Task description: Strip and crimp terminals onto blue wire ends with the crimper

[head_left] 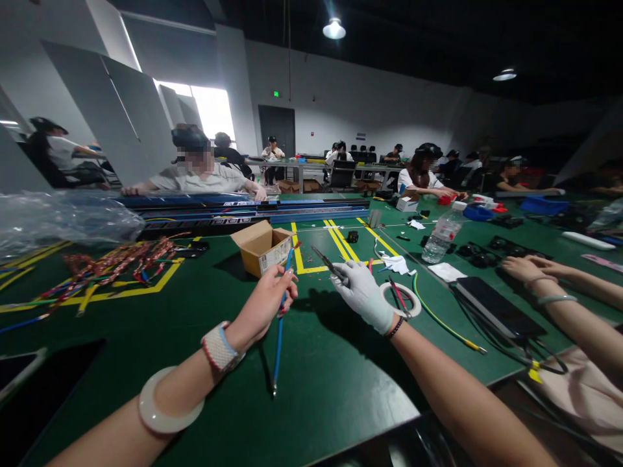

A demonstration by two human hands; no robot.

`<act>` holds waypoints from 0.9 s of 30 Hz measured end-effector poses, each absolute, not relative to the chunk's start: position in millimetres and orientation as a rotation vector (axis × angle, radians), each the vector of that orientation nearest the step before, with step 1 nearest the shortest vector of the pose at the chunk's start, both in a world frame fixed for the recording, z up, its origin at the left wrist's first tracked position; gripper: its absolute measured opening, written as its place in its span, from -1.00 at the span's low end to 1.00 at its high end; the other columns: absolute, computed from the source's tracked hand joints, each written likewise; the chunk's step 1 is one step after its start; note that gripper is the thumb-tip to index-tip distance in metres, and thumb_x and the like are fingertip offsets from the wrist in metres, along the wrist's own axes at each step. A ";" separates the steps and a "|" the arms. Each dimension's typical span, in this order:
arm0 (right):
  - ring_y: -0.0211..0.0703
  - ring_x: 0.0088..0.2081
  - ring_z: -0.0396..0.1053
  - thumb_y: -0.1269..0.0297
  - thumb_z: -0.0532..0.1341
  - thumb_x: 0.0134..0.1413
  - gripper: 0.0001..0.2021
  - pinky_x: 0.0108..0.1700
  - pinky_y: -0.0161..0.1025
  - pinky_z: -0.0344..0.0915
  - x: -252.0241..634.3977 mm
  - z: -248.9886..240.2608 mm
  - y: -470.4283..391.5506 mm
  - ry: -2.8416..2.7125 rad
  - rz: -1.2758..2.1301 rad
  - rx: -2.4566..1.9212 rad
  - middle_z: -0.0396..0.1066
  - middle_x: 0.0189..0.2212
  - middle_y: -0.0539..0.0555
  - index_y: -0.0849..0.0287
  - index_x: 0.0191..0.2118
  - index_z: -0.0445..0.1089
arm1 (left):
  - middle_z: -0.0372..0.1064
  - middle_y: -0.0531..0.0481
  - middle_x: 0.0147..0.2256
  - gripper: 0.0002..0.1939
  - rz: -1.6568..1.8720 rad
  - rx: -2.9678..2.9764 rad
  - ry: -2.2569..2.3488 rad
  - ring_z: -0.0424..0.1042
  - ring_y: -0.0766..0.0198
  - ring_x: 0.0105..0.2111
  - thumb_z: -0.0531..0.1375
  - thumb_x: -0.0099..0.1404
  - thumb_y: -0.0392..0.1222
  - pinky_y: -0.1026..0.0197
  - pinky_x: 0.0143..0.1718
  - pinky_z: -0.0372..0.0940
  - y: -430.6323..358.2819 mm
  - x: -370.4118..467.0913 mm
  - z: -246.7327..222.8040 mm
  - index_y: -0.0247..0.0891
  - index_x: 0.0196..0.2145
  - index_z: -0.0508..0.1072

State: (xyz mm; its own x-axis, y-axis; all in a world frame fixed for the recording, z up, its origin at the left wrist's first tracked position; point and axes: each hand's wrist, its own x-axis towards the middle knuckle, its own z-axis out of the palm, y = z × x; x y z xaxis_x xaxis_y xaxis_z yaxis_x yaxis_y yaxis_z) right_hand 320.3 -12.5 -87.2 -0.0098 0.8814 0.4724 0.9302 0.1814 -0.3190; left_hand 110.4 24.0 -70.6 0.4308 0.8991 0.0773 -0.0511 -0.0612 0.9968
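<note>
My bare left hand [273, 292] is closed around a blue cable [278, 350], held nearly upright. The cable's top end shows bare copper strands, and a metal lug sits at its lower end. On my right hand [363, 292] is a white glove, its fingers wrapped round a slim, pointed metal tool [324, 261]. The tool points up and left toward the cable's copper end, apart from it; its exact kind is unclear. Just behind my left hand stands an open cardboard box [265, 250]. A roll of white tape [413, 305] lies beside the glove, with red cable pieces on it.
Copper-ended cables [121, 266] are heaped at the left near plastic wrap [63, 217]. To the right are a yellow-green cable [440, 324], a water bottle [442, 233] and a black power bank-like box [499, 308]. A co-worker's hands [528, 269] rest at the right edge.
</note>
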 end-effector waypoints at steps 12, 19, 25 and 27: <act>-0.11 0.04 0.35 0.34 0.09 0.15 -0.58 0.07 -0.16 0.26 321.2 -103.5 -5.8 -1.794 0.255 -1.568 0.38 0.05 0.12 0.14 0.14 0.25 | 0.37 0.13 -0.53 -0.72 0.947 1.530 0.666 0.20 0.46 -0.76 0.05 0.33 0.03 0.42 -0.78 0.10 18.9 123.1 -74.4 -0.18 -0.33 0.05; -0.10 -0.08 0.40 0.34 0.10 0.13 -0.61 0.00 -0.14 0.30 315.0 -93.2 -12.9 -1.770 0.408 -1.534 0.44 -0.05 0.12 0.16 0.10 0.30 | 0.38 0.13 -0.53 -0.71 0.956 1.650 0.660 0.18 0.47 -0.79 0.02 0.35 0.07 0.45 -0.80 0.06 18.5 118.5 -65.1 -0.18 -0.32 0.06; -0.14 -0.05 0.37 0.33 0.10 0.12 -0.58 0.01 -0.16 0.28 309.8 -92.7 -16.4 -1.753 0.447 -1.399 0.39 0.00 0.12 0.14 0.12 0.27 | 0.37 0.16 -0.56 -0.75 0.921 1.790 0.694 0.15 0.48 -0.79 0.01 0.37 0.02 0.46 -0.78 0.06 16.3 113.4 -53.5 -0.17 -0.32 0.06; -0.18 -0.12 0.38 0.32 0.11 0.12 -0.57 -0.04 -0.19 0.30 307.1 -93.8 -16.9 -1.725 0.460 -1.370 0.40 -0.02 0.11 0.13 0.13 0.25 | 0.36 0.16 -0.57 -0.75 0.880 1.825 0.722 0.14 0.48 -0.79 -0.01 0.38 0.02 0.45 -0.77 0.06 14.2 113.5 -52.5 -0.17 -0.32 0.07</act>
State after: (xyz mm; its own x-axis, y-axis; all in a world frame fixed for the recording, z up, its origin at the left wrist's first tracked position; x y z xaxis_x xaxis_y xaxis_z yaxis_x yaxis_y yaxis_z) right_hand 307.1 -16.9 -93.8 -0.0251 0.9189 0.3936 0.6006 0.3286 -0.7289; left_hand 113.5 14.2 -52.5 0.5667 0.7829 0.2566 0.0984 -0.3735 0.9224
